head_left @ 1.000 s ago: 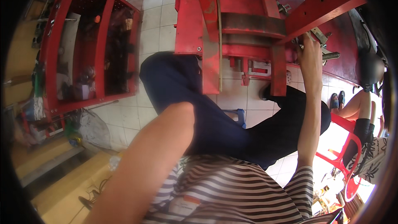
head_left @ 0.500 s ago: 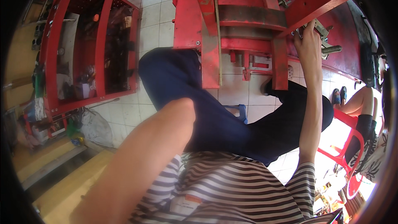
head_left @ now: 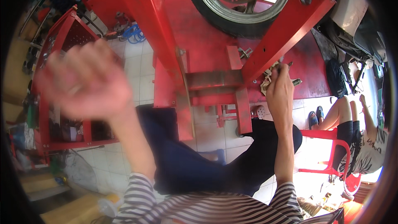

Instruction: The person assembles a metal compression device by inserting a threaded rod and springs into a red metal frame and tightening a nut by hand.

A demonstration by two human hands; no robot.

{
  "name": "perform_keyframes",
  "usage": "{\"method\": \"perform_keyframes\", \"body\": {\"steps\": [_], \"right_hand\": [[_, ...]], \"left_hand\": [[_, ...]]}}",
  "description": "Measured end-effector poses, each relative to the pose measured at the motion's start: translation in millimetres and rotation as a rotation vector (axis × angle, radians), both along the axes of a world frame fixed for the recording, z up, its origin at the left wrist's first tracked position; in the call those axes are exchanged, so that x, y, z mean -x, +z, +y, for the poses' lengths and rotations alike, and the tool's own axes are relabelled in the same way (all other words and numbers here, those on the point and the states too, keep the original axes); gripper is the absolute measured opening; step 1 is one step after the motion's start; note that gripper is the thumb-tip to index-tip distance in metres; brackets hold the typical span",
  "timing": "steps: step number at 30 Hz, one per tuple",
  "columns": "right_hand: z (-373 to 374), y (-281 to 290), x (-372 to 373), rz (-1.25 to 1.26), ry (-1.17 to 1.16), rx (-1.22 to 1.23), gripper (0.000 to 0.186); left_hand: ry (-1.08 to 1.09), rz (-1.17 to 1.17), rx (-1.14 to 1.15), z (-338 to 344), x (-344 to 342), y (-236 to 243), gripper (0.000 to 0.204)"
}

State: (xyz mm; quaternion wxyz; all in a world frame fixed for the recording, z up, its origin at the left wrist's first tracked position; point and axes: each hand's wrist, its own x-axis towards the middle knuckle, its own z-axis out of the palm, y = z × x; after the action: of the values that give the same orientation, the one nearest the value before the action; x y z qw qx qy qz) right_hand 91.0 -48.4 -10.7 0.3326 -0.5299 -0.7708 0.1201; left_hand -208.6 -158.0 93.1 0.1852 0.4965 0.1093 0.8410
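My left hand point(head_left: 87, 81) is raised at the left, in front of the red shelf rack, smeared by motion. Its fingers look bent, but whether they hold anything does not show. On the right, my right hand point(head_left: 280, 88) reaches past a slanted red steel post point(head_left: 286, 27) to the red platform point(head_left: 199, 25). Its fingers are bent together at a cluster of brass-coloured metal parts point(head_left: 265, 84); what lies between them is hidden. A threaded bolt-like piece point(head_left: 297, 82) sticks out beside this hand. Farther in stands a wheel with a black tyre point(head_left: 219, 25) and a brake disc.
Red frame bars point(head_left: 215, 79) rise between my arms, above my knees. To the left stands a red shelf rack point(head_left: 43, 120) holding assorted items, with a coiled blue hose point(head_left: 133, 34) beyond it. At the right, a person point(head_left: 365, 141) sits near a red plastic chair point(head_left: 319, 134).
My left arm has swung up and forward, bringing its hand into view. The view has shifted, showing the wheel. My right hand stays by the metal parts.
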Motion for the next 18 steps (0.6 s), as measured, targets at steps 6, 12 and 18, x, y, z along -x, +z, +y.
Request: {"method": "perform_keyframes", "body": {"steps": [6, 12, 18], "right_hand": [[-7.9, 6.4, -11.5, 0.678, 0.236, -0.386, 0.015], [-32.3, 15.5, 29.9, 0.758, 0.522, -0.425, 0.02], [-23.2, 50.7, 98.9, 0.886, 0.738, -0.354, 0.013]], "left_hand": [[0.727, -0.063, 0.411, 54.6, -17.4, -85.5, 0.035], [0.88, 0.195, 0.383, 62.2, -30.0, -103.9, 0.032], [0.769, 0.381, 0.317, 43.9, -21.6, -105.4, 0.028]]}}
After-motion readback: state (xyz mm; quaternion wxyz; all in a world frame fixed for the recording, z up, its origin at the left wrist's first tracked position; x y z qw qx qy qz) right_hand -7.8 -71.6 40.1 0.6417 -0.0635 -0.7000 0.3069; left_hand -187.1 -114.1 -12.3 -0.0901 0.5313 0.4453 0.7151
